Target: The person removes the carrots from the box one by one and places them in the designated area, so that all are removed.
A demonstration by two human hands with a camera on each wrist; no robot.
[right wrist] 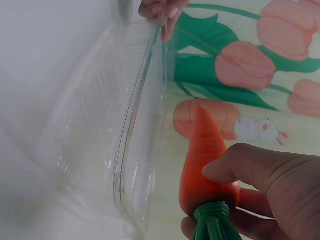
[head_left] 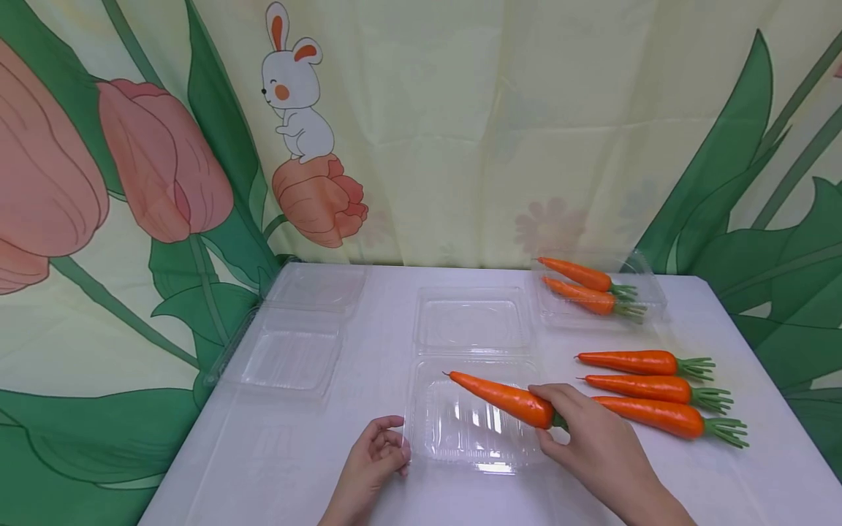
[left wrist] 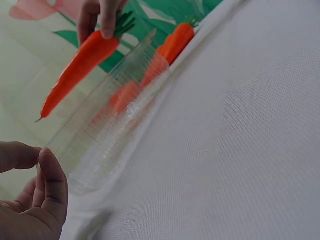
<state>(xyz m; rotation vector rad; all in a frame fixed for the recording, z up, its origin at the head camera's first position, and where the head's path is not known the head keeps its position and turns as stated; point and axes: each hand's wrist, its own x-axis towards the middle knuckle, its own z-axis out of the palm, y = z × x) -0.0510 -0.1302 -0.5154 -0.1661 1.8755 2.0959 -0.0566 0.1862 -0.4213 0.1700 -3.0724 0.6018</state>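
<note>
Holding a carrot (head_left: 503, 399) near its stem end with your right hand (head_left: 595, 438), you have it over the near box (head_left: 454, 438) in the head view, its tip pointing left. Your left hand (head_left: 376, 456) is at that box's left edge. The work looks partway along: two carrots (head_left: 579, 275) lie in the far-right box (head_left: 651, 296), while three loose carrots (head_left: 638, 381) rest on the desk (head_left: 263, 467) at the right. What seems left is to set down the one you hold and deal with those three. A further open box (head_left: 289, 358) sits at the left. Your carrot is bright orange and glossy, with a thin tail at its tip.

In the left wrist view, your left thumb and finger pinch the near box's clear rim. The carrot slants tip-down above the box, green stems beyond your fingers.

In the right wrist view, your right thumb lies along the carrot's smooth, plump side, with fingers beneath. Fine ridges cross it toward the tip, and thick green stalks gather at its crown.
</note>
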